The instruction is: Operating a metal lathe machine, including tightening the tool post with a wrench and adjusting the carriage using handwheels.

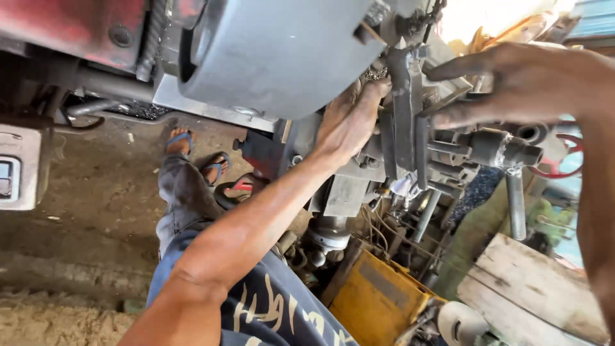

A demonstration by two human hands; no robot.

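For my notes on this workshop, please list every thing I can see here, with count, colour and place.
machine housing: one, grey, top centre
metal assembly: one, dark grey, centre right
lever handle: one, grey, hanging right
handwheel: one, red, right edge
box: one, yellow, bottom centre
wooden boards: several, pale, bottom right
sandals: two, blue, on dirt floor
left hand: one, pressed on the assembly
right hand: one, fingers spread at the assembly's top

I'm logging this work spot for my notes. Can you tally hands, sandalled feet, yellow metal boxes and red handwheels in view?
Hands: 2, the left hand and right hand
Sandalled feet: 2
Yellow metal box: 1
Red handwheel: 1
Total: 6
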